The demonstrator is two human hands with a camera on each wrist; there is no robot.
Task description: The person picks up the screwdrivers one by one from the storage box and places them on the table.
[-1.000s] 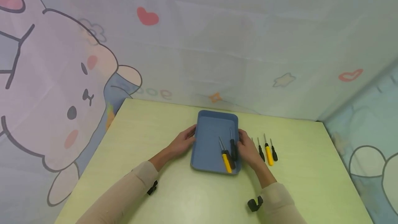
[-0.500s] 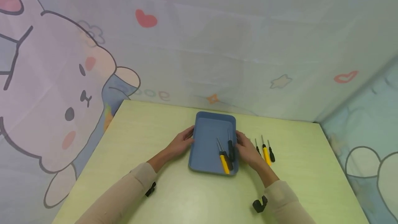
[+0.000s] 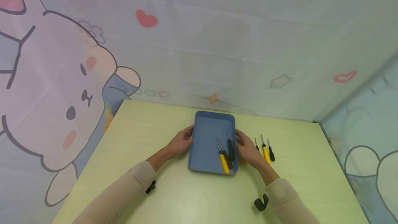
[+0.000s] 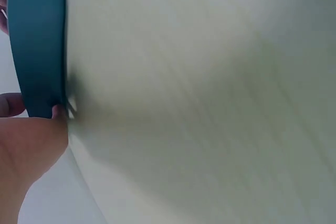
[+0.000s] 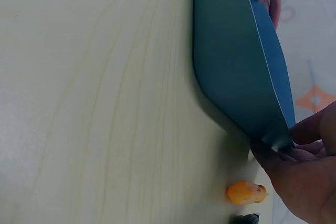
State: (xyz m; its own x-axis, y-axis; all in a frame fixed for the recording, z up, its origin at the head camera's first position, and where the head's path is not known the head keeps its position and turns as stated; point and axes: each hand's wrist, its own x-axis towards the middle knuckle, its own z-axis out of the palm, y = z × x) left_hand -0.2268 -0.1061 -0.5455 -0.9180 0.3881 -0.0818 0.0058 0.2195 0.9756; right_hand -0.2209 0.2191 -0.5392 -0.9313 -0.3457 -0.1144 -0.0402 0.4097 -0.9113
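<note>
A shallow blue tray (image 3: 203, 141) sits in front of me between both hands. My left hand (image 3: 180, 142) holds its left rim, and my right hand (image 3: 248, 149) holds the right one. Inside, toward the right, lie three screwdrivers: one with a yellow handle (image 3: 225, 166) and two with dark handles (image 3: 230, 151). In the left wrist view, the left thumb and fingers grip the tray wall (image 4: 39, 40) from both sides. The right wrist view shows my right thumb and fingers (image 5: 268, 158) pinching a corner of the tray (image 5: 231, 51).
More screwdrivers lie on the light yellow-green table (image 3: 186, 199), right of the tray: a yellow one (image 3: 265, 154), a small black one (image 3: 272, 155) and others partly behind my right hand. Black clip-like pieces (image 3: 150, 187) show beside both forearms. A printed cloth (image 3: 202, 44) hangs behind the table.
The head view has shifted slightly. My right wrist covers more of the screwdrivers on the table than before. Both hands keep hold of the tray.
</note>
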